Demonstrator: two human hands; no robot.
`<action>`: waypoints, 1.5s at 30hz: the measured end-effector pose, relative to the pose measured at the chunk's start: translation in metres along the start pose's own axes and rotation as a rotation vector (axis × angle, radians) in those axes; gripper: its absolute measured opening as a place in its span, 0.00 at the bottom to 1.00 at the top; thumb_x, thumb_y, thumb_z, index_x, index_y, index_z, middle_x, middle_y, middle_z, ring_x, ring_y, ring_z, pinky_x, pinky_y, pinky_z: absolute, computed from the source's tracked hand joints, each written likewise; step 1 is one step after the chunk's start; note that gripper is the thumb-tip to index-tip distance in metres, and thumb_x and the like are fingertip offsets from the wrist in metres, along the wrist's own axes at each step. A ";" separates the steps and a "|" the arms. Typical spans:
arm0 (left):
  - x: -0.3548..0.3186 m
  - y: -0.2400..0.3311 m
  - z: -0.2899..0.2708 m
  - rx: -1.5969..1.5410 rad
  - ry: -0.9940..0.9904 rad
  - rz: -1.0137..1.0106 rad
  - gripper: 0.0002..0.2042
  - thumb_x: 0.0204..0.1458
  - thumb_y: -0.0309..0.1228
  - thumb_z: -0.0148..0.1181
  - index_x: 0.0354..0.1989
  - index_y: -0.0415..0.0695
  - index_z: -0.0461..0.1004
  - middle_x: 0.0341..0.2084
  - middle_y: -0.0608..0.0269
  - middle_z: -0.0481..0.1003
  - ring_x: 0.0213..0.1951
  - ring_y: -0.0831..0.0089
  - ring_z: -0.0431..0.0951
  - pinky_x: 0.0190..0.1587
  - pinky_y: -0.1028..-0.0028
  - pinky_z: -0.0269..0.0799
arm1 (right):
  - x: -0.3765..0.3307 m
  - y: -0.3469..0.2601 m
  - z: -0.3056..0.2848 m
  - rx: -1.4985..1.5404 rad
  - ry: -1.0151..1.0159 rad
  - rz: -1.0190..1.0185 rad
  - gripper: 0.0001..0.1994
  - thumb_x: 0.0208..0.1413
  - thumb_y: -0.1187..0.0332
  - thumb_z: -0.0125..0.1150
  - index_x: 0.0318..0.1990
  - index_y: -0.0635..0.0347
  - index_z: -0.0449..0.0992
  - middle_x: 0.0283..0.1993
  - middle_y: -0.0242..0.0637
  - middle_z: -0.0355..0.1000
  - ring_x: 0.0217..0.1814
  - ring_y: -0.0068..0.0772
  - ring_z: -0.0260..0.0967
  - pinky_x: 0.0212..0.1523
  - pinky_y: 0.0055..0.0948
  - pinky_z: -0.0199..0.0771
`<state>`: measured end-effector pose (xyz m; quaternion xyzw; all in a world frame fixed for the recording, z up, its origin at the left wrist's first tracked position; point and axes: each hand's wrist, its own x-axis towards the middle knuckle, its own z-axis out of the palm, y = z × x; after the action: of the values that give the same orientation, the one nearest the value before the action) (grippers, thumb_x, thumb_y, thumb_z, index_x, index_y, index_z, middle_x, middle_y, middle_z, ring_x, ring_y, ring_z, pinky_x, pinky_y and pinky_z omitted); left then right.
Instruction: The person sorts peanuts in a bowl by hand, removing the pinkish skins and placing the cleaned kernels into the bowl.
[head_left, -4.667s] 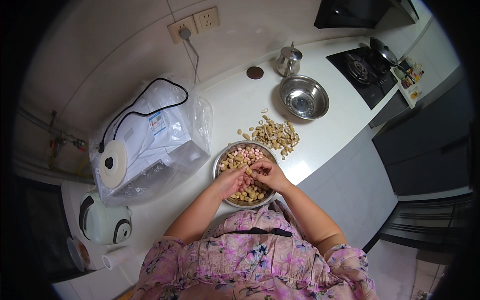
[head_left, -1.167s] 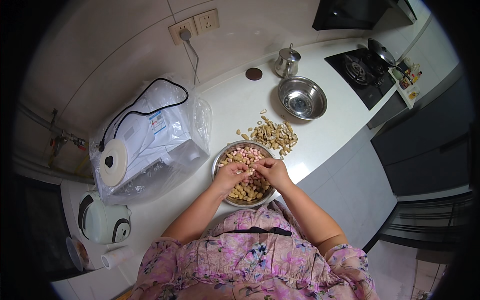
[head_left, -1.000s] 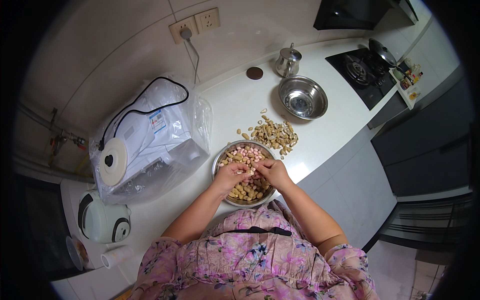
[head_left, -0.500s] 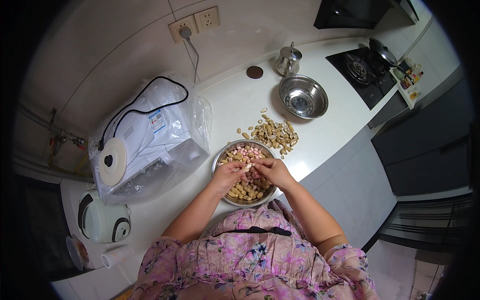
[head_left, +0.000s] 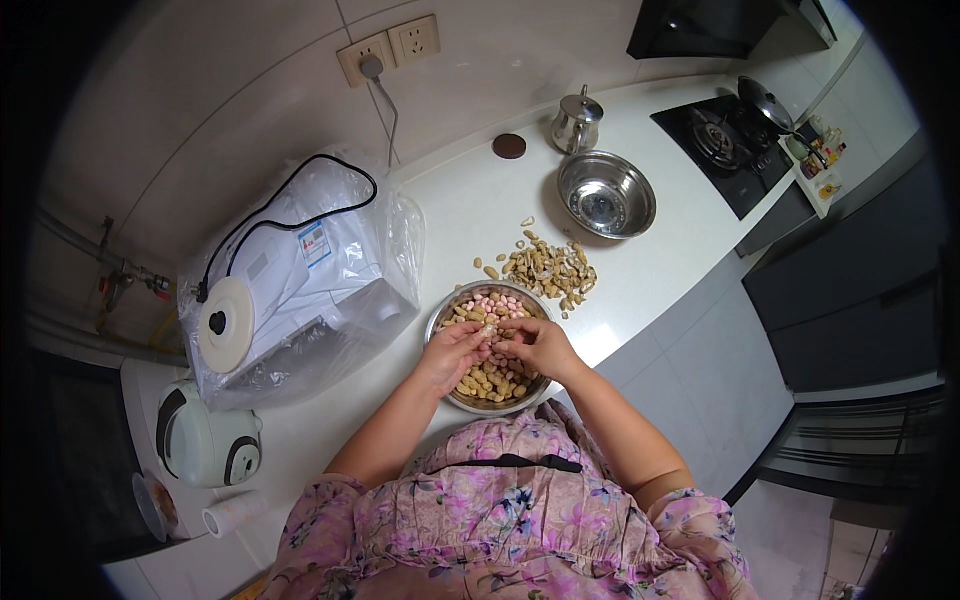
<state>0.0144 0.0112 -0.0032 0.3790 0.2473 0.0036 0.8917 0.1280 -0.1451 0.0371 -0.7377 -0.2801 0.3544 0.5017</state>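
Peanuts point(head_left: 490, 370) fill a steel bowl point(head_left: 437, 322) at the counter's near edge, tan in-shell ones mixed with pink shelled kernels toward the far side. Our left hand point(head_left: 452, 355) and right hand point(head_left: 535, 345) meet over the bowl, fingertips pinched together on one peanut between them. Judging by the pile of shells point(head_left: 545, 268) just beyond the bowl, we are partway through: many nuts remain in their shells. A second, empty steel bowl point(head_left: 606, 194) sits farther back, well apart.
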 end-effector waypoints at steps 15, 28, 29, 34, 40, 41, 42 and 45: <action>0.032 0.018 0.026 -0.183 -0.025 0.005 0.29 0.57 0.48 0.38 0.54 0.31 0.55 0.48 0.46 0.62 0.54 0.59 0.61 0.59 0.66 0.55 | 0.008 0.042 -0.008 0.184 0.354 0.033 0.10 0.44 0.73 0.62 0.35 0.66 0.73 0.29 0.33 0.71 0.29 0.20 0.67 0.33 0.18 0.68; 0.081 0.047 0.061 0.191 -0.132 0.137 0.27 0.58 0.47 0.33 0.61 0.41 0.50 0.61 0.56 0.50 0.64 0.67 0.41 0.63 0.68 0.37 | 0.012 0.052 -0.023 0.424 0.307 0.142 0.14 0.52 0.69 0.57 0.45 0.65 0.71 0.34 0.29 0.71 0.33 0.17 0.66 0.36 0.17 0.68; 0.079 0.043 0.058 0.236 -0.147 0.110 0.25 0.58 0.44 0.37 0.59 0.41 0.54 0.59 0.57 0.54 0.62 0.69 0.47 0.62 0.69 0.42 | 0.013 0.051 -0.022 0.446 0.289 0.141 0.14 0.53 0.69 0.56 0.46 0.65 0.71 0.34 0.29 0.71 0.33 0.17 0.66 0.37 0.17 0.68; 0.063 0.025 0.049 0.414 -0.191 0.122 0.13 0.54 0.30 0.51 0.45 0.38 0.70 0.42 0.64 0.71 0.44 0.77 0.69 0.49 0.76 0.63 | 0.014 0.035 -0.015 0.610 0.160 0.036 0.13 0.54 0.71 0.54 0.47 0.65 0.69 0.35 0.29 0.71 0.34 0.17 0.66 0.37 0.17 0.67; 0.052 0.016 0.040 0.396 -0.104 0.171 0.09 0.50 0.26 0.55 0.39 0.36 0.72 0.35 0.64 0.73 0.37 0.79 0.71 0.43 0.80 0.66 | 0.017 0.034 -0.009 0.637 0.100 -0.044 0.11 0.52 0.75 0.56 0.43 0.65 0.68 0.35 0.30 0.70 0.35 0.18 0.67 0.38 0.17 0.68; 0.051 0.015 0.038 0.400 -0.087 0.190 0.09 0.50 0.26 0.55 0.38 0.36 0.72 0.34 0.65 0.73 0.37 0.78 0.71 0.43 0.80 0.66 | 0.017 0.032 -0.008 0.623 0.108 -0.055 0.11 0.51 0.76 0.56 0.42 0.65 0.68 0.35 0.31 0.70 0.35 0.17 0.67 0.38 0.17 0.68; 0.050 0.013 0.037 0.396 -0.080 0.199 0.09 0.50 0.26 0.55 0.38 0.36 0.72 0.34 0.65 0.73 0.37 0.79 0.71 0.42 0.80 0.66 | 0.016 0.031 -0.007 0.609 0.117 -0.066 0.10 0.50 0.76 0.57 0.41 0.65 0.69 0.35 0.31 0.70 0.35 0.17 0.67 0.38 0.17 0.68; 0.043 0.013 0.038 0.363 -0.076 0.204 0.08 0.51 0.26 0.55 0.38 0.36 0.71 0.33 0.64 0.73 0.37 0.78 0.71 0.42 0.80 0.67 | 0.013 0.022 -0.005 0.429 0.178 -0.062 0.11 0.46 0.76 0.62 0.38 0.63 0.71 0.34 0.28 0.69 0.33 0.16 0.65 0.36 0.15 0.66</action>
<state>0.0718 0.0029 0.0094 0.5565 0.1703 0.0348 0.8125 0.1412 -0.1458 0.0144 -0.6337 -0.1754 0.3236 0.6804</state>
